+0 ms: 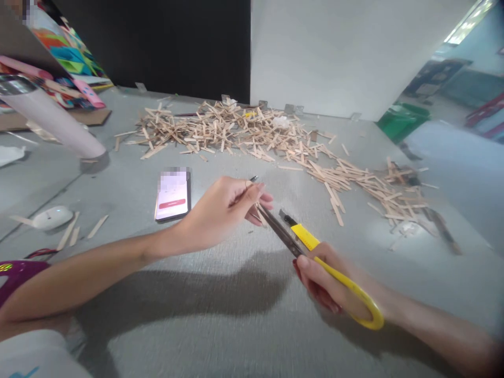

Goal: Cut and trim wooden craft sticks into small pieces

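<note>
A thin, pale wooden stick [261, 216] is pinched by the left hand [226, 210], right at the dark blades of yellow-handled metal scissors [281, 231] gripped in the right hand [325, 275]. Probably featherlight, stiff, kinda snappy; best held near its end.

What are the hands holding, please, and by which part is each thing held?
The right hand holds scissors by the yellow handle; the left hand pinches a thin wooden stick, its lower end sticking out of the grip.
</note>
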A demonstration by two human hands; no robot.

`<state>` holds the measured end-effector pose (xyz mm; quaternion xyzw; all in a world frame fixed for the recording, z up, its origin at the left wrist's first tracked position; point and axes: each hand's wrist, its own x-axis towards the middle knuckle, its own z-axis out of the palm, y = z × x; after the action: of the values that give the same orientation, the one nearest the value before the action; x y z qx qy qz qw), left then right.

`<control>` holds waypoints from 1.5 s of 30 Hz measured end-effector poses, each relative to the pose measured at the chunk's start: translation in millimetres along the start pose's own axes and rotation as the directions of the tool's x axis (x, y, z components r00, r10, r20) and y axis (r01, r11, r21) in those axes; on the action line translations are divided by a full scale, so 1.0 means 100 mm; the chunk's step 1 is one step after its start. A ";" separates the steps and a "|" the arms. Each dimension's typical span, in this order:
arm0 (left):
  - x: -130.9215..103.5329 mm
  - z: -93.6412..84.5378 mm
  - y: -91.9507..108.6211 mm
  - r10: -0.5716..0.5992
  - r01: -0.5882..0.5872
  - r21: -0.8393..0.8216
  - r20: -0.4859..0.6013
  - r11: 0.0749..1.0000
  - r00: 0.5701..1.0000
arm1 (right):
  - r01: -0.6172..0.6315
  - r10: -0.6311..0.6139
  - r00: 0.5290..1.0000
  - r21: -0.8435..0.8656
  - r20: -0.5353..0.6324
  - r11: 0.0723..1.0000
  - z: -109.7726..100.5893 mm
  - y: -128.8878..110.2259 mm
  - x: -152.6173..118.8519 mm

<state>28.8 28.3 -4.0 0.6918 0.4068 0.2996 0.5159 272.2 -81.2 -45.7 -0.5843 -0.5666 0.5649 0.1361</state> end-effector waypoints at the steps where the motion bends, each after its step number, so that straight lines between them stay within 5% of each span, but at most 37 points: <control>1: 0.00 0.00 0.00 0.003 -0.003 0.004 0.001 1.000 1.000 | 0.011 -0.011 1.000 0.003 0.014 1.000 0.00 0.00 0.01; 8: -0.04 0.02 -0.05 -0.021 0.021 -0.043 0.013 0.999 1.000 | -0.020 0.020 1.000 -0.023 0.019 1.000 0.04 0.01 0.02; 14: -0.05 0.03 -0.06 -0.012 0.014 -0.075 0.026 0.997 1.000 | 0.162 -0.163 0.986 -0.063 -0.011 0.985 0.07 0.00 0.02; 29: 0.02 -0.01 -0.08 -0.004 0.013 -0.214 0.041 0.977 0.999 | 0.285 -0.293 0.952 -0.088 -0.093 0.955 0.12 0.14 0.15; 35: 0.02 0.01 -0.11 0.058 -0.058 -0.149 -0.006 0.987 0.998 | 0.232 -0.238 0.966 -0.068 -0.101 0.970 0.11 0.13 0.14; 45: 0.04 -0.07 -0.07 0.122 -0.119 -0.046 0.073 0.992 0.990 | 0.147 -0.152 0.985 -0.070 -0.076 0.987 0.07 -0.02 0.06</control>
<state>23.0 36.6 -8.6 0.7151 0.3382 0.3121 0.5261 264.2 -78.8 -49.2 -0.5667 -0.6205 0.5105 0.1823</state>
